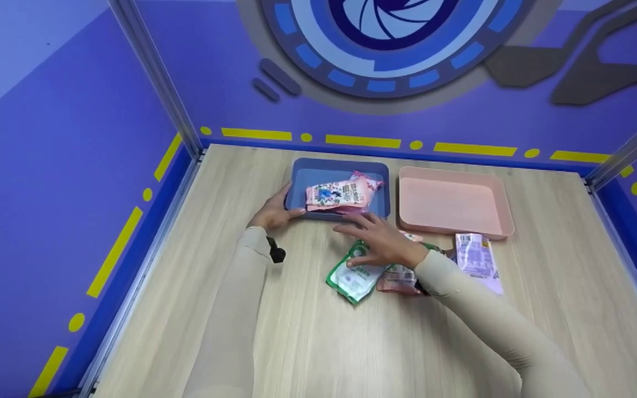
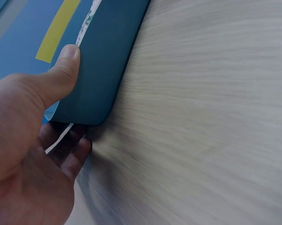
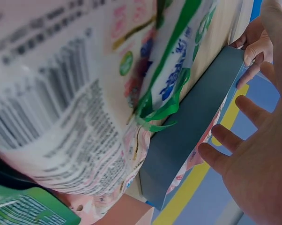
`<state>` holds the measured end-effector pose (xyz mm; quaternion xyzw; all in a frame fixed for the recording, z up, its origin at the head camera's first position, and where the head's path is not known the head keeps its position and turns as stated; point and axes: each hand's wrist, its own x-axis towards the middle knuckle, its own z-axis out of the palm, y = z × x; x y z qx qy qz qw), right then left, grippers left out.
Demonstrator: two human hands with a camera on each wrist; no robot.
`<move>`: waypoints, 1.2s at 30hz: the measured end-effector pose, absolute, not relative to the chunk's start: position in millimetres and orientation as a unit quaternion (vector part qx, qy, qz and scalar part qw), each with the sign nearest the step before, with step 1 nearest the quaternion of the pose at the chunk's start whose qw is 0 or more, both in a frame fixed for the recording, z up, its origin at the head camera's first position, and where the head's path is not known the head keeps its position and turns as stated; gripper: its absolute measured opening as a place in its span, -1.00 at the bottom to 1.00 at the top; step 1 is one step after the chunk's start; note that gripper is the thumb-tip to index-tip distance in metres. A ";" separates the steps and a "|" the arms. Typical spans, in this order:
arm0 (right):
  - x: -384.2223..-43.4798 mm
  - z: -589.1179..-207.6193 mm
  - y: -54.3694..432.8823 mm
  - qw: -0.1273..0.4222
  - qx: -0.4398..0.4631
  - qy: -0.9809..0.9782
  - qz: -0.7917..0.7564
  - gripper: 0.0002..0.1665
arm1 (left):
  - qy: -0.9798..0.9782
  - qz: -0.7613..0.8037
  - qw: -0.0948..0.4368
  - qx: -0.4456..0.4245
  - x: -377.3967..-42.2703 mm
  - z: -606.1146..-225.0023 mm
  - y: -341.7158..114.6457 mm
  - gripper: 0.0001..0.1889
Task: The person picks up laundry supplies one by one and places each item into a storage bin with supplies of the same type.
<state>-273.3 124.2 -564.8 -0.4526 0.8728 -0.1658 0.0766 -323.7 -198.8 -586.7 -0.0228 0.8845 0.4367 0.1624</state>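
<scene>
Dark Chinese characters [image 1: 351, 193] stood on pink packet [image 1: 318, 205] in blue tray [image 1: 340, 162], too small to read. Barcode [image 3: 42, 89] and blurred print covered pink-white packet [image 3: 92, 171]; blue characters [image 3: 174, 75] on green-edged packet [image 3: 182, 21] were illegible. Purple packet [image 1: 476, 260] bore small barcode [image 1: 465, 239].

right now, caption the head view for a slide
Left hand grips blue tray with packets, right hand spread near green-and-white packet.

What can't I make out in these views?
Head view: the loose pink packet, partly covered by the right hand and sleeve.
Head view: the lower packet in the blue-grey tray, mostly under the pink-and-white packet.
Right wrist view: small print on the nearest packet, too blurred.
Left wrist view: most of the tray's contents, hidden by its wall.
</scene>
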 end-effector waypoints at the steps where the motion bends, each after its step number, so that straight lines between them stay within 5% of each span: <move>1: -272.5 -565.0 124.8 0.079 -0.453 0.873 -0.165 0.05 | 0.883 0.439 0.163 -0.025 -323.7 -586.9 -198.9 0.03; 19: -259.3 -572.2 133.6 0.094 -0.474 0.862 -0.153 0.13 | 0.886 0.434 0.162 -0.024 -321.0 -585.2 -199.7 0.01; 36: -250.4 -568.6 135.5 0.195 -0.437 0.870 -0.119 0.28 | 0.885 0.437 0.161 -0.016 -321.9 -586.2 -199.3 0.01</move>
